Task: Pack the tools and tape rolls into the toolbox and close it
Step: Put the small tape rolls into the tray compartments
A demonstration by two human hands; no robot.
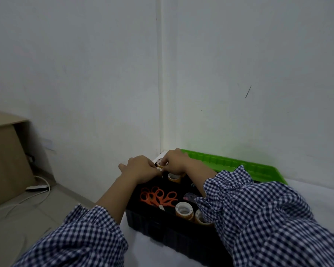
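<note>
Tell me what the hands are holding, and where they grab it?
A small tape roll, pinched at its rim between the fingers of the left hand and the right hand, by the black toolbox's far corner.

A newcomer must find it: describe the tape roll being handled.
Find the black toolbox with its green lid open toward the wall. At its far left corner, the left hand and right hand meet on a small amber tape roll. The other rolls sit inside; only this one is in both hands.
</note>
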